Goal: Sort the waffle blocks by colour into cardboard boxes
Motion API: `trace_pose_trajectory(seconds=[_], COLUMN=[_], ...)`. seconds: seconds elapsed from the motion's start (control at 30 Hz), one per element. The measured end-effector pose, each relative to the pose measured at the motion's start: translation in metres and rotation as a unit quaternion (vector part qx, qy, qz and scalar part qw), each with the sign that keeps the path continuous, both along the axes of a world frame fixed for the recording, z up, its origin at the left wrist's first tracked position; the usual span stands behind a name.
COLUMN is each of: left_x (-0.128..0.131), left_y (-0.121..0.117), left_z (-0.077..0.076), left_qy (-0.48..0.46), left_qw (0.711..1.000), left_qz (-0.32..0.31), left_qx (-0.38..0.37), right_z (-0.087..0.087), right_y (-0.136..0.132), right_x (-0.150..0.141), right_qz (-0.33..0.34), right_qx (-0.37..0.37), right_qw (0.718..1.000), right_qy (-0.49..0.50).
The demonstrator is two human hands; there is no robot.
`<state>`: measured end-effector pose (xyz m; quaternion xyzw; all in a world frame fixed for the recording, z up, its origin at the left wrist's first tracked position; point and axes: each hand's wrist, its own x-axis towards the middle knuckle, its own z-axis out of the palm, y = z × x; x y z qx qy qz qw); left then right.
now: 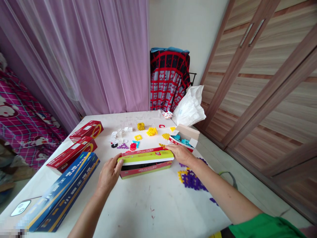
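A long red and yellow-green cardboard box [146,169] lies across the table in front of me. Its lid [143,158] is partly raised, and a dark gap shows along the front. My left hand [110,173] grips the left end of the lid, thumb in front. My right hand [181,154] holds the lid's right corner, fingers over the top edge. Just behind the right hand stands an open carton [189,135] with turquoise plastic pieces [182,140] inside. Purple interlocking pieces [194,181] lie under and beside my right forearm, next to some yellow ones.
At left are two red boxes [71,153], a long blue box [64,191] and a phone [21,207]. Behind the lidded box lie white pieces [120,134], yellow block shapes [152,132] and a red piece [133,146]. A white plastic bag [190,107] sits at the far right corner.
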<state>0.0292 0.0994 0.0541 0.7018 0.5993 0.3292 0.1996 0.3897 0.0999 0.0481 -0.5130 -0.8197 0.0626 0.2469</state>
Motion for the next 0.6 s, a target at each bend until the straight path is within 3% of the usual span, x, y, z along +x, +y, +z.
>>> trace_pose_trajectory(seconds=[0.13,0.3,0.47,0.6], left_x=[-0.004,-0.003,-0.001,-0.009], left_y=[0.001,-0.002,-0.002,0.006], left_z=[-0.008,-0.02,-0.026,-0.02], left_qy=[-0.005,-0.024,-0.007,0.03], left_qw=[0.999,0.998,0.999,0.996], left_qz=[-0.008,-0.025,-0.038,-0.08], left_qx=[0.046,0.049,0.022,0.0], right_z=[0.004,0.01,0.004,0.0], right_y=[-0.006,-0.019,-0.017,-0.01], right_x=[0.002,0.001,-0.002,-0.005], right_qz=[-0.037,-0.028,0.014,0.007], right_qx=[-0.076,-0.241,-0.245,-0.19], right_qw=[0.99,0.929,0.93,0.956], right_qy=[0.111,0.279,0.273,0.224])
